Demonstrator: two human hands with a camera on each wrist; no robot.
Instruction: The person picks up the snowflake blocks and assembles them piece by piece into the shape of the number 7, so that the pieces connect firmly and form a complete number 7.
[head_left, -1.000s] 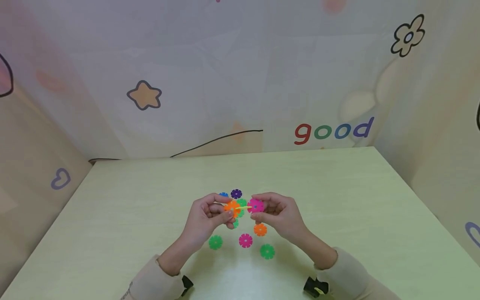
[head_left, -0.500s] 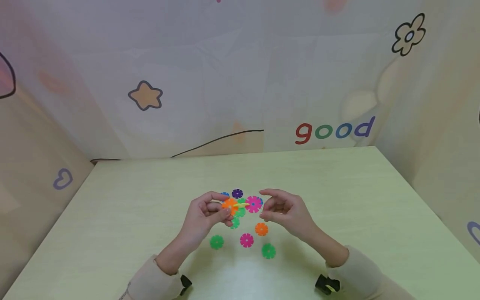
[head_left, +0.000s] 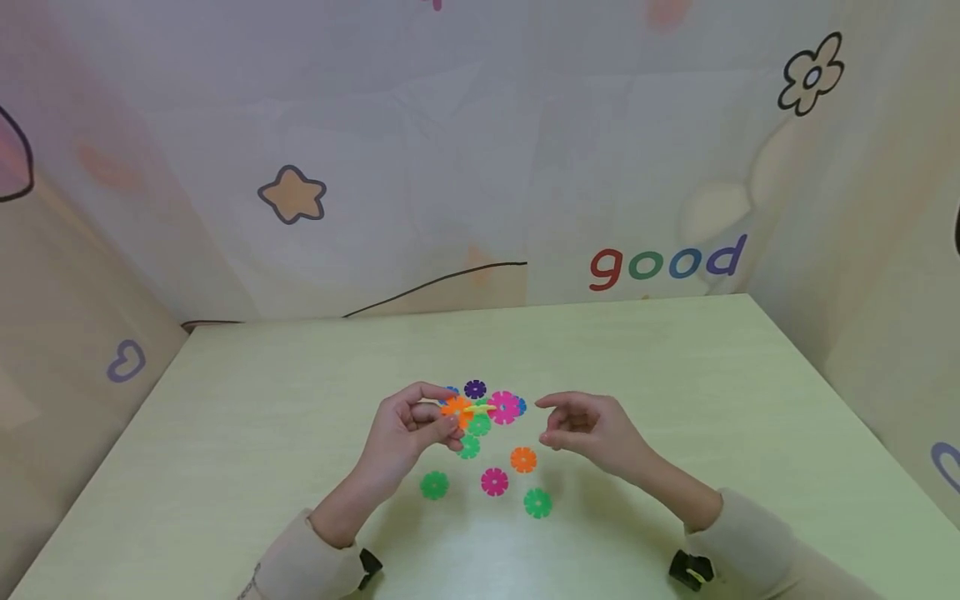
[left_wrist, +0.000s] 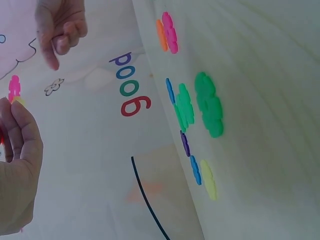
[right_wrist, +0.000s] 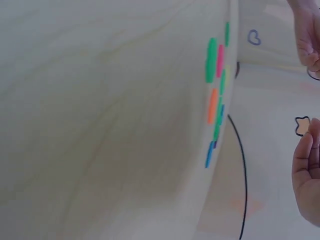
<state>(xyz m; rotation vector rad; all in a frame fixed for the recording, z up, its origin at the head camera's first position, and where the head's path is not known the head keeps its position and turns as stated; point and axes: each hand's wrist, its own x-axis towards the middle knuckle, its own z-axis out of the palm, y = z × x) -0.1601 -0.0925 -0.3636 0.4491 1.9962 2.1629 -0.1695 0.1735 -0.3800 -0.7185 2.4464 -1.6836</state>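
Note:
Between thumb and index finger, my left hand (head_left: pixel 408 429) pinches an orange notched plastic disc (head_left: pixel 455 408), raised over the table. Joined to it is a yellow disc (head_left: pixel 480 408) seen edge-on, with a pink disc (head_left: pixel 503 407) at its other end. My right hand (head_left: pixel 592 427) hovers just to the right of the pink disc, apart from it, fingers loosely bent and thumb and index finger parted. The left wrist view catches the pink disc (left_wrist: pixel 14 87) above the left fingertips; there the right hand (left_wrist: pixel 62 25) holds nothing.
Under the hands lie loose notched discs: a pink disc (head_left: pixel 494 482), an orange disc (head_left: pixel 523 459), a purple disc (head_left: pixel 475 389) and several green ones, such as the green disc (head_left: pixel 537 503). Blue discs (head_left: pixel 521 406) lie partly hidden behind. Printed cloth walls (head_left: pixel 420 183) surround the pale table (head_left: pixel 637 358).
My right hand has let go of the pink disc and moved away to the right. The left hand still holds the joined discs, shifted slightly left.

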